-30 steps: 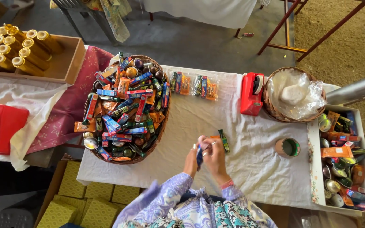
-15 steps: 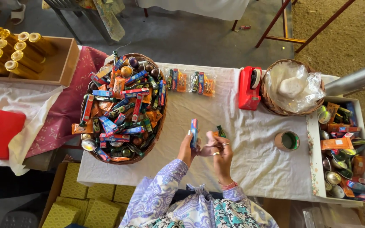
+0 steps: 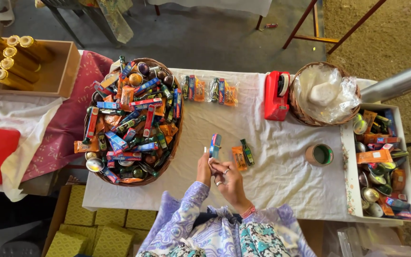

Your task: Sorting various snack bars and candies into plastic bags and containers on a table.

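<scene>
Over white-clothed worktop (image 3: 281, 185) | both hands (image 3: 217, 173) pinch small blue carton (image 3: 215, 145) | orange sachet (image 3: 239, 158), green vial (image 3: 247, 152) lie loose beside | wicker basket (image 3: 174, 143) heaped.

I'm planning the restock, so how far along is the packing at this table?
Done: two clear filled packets lie at the table's far edge. In hand: the left hand and right hand hold a blue box upright; an orange sachet and green bottle lie beside. Left: the basket remains heaped.
</scene>
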